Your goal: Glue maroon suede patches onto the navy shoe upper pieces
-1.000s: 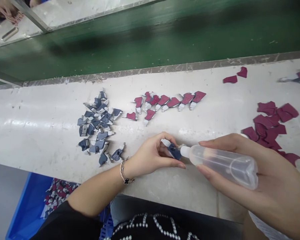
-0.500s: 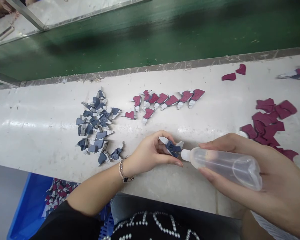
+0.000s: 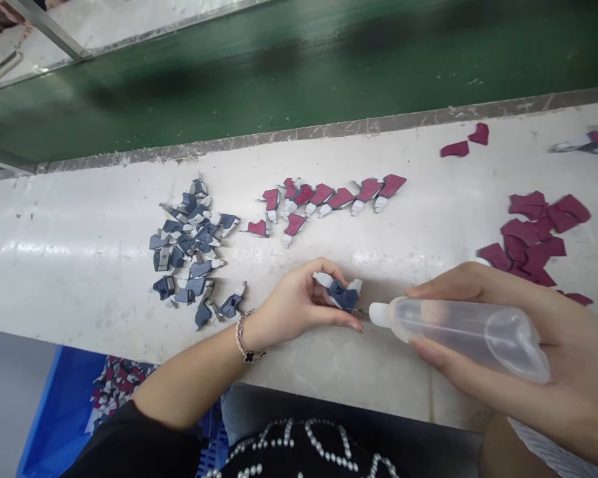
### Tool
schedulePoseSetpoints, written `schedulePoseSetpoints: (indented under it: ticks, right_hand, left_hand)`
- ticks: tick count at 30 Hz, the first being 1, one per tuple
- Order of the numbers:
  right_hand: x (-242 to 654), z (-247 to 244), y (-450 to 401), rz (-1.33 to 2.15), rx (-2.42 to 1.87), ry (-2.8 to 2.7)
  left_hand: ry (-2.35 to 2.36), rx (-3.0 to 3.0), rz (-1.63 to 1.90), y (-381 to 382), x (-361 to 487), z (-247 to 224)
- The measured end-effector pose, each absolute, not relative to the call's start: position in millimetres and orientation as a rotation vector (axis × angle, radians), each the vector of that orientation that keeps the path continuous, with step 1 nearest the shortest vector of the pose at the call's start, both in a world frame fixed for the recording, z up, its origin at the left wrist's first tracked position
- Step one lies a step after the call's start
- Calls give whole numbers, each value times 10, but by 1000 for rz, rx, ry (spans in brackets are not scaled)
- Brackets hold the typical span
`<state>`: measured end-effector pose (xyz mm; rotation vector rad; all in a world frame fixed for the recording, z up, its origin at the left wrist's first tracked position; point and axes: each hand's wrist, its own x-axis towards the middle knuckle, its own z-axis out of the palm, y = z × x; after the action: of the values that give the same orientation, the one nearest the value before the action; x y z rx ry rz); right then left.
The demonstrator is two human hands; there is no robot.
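Between the thumb and fingers of my left hand is a small dark blue and light grey plastic part, held above the white table. My right hand is wrapped round a clear squeeze bottle lying nearly level, its white cap toward the part. A thin needle tip sticks out of the cap, close to the part's right edge; whether it touches I cannot tell. Left of my left hand lies a heap of similar blue and grey parts.
Several parts with maroon pieces on them lie mid-table. Loose maroon pieces are piled at the right, with two more farther back. A blue bin of mixed parts stands lower left. Behind the table runs a green belt.
My right hand has drawn the bottle slightly to the right, away from the part, so the needle tip now shows. My left hand keeps the part in nearly the same place.
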<state>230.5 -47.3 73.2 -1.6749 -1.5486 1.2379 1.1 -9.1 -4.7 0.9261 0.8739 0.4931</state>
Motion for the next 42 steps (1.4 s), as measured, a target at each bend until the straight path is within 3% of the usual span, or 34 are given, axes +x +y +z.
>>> schedulePoseSetpoints:
  ticks: [17,23,42]
  right_hand:
    - [2317,737,-458,1258,-1642,-1632]
    - [2456,636,-415,1246,-1429,-1816]
    - [2507,635,-410,1061,-1492,-1896]
  left_hand:
    - [892,935,492,-97,12,-48]
    - [930,1018,462,-98,-11,-68]
    - [844,1016,393,-86,-29,-56]
